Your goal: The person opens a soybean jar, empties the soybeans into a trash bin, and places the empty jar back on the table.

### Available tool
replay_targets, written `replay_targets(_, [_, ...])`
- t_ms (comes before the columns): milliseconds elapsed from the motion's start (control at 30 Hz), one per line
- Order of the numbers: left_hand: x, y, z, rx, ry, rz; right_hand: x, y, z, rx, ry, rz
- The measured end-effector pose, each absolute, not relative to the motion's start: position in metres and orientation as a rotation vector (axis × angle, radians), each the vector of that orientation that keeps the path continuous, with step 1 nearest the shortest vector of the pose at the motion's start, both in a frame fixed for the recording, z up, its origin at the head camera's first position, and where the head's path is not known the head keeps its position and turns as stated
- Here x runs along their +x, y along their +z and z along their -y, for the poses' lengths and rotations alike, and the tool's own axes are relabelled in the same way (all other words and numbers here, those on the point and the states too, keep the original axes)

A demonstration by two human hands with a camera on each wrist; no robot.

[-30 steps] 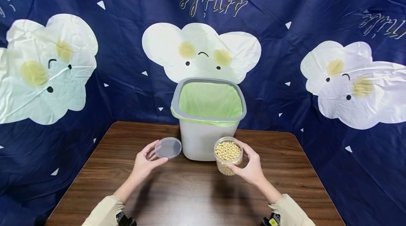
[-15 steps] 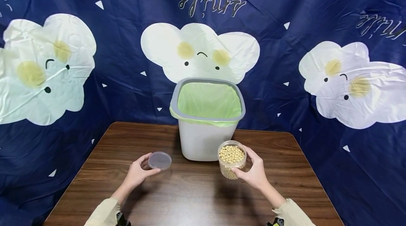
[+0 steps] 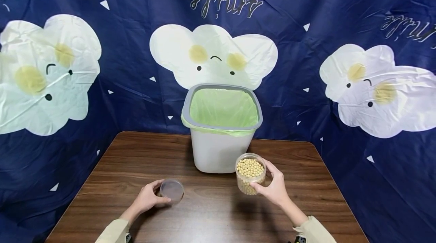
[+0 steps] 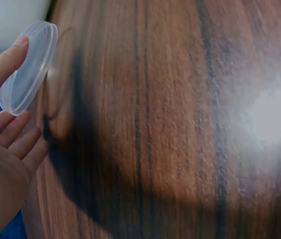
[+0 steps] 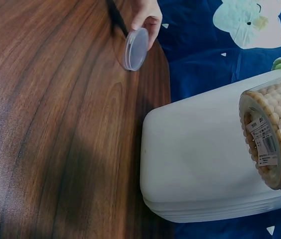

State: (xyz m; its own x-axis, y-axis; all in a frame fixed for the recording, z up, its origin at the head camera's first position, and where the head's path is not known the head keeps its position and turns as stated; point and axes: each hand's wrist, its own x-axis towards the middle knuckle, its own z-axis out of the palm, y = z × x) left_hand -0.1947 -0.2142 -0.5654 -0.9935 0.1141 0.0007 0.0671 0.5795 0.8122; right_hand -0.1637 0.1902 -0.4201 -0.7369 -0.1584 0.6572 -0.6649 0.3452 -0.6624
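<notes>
My left hand [image 3: 148,197] pinches a round clear plastic lid [image 3: 172,190] by its edge, low over the left part of the table. In the left wrist view the lid [image 4: 31,69] is tilted, with the thumb on its face and fingers at its lower edge. My right hand [image 3: 275,186] grips a clear round jar [image 3: 251,182], uncovered and full of small pale-yellow balls, above the table in front of the bin. A barcode label [image 5: 265,142] shows on the jar's underside in the right wrist view. Most of the right hand is hidden there.
A white bin [image 3: 218,152] with a grey rim and a green liner [image 3: 223,108] stands at the back middle of the brown wooden table [image 3: 136,156]. Dark blue cloth [image 3: 129,65] with printed clouds hangs behind and on both sides.
My left hand has come down and toward me with the lid, lowering it close to the table. My right hand has shifted slightly right and nearer with the jar, still holding it.
</notes>
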Motion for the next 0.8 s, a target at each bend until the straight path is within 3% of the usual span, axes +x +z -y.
replay_targets(500, [-0.196, -0.575, 0.221, 0.267, 1.170, -2.969, -0.163, -0.418, -0.195, 0.726, 1.398, 2.113])
replay_targets(800, [-0.202, -0.560, 0.223, 0.252, 1.163, -3.056, -0.163, -0.415, -0.199, 0.717, 1.411, 2.118])
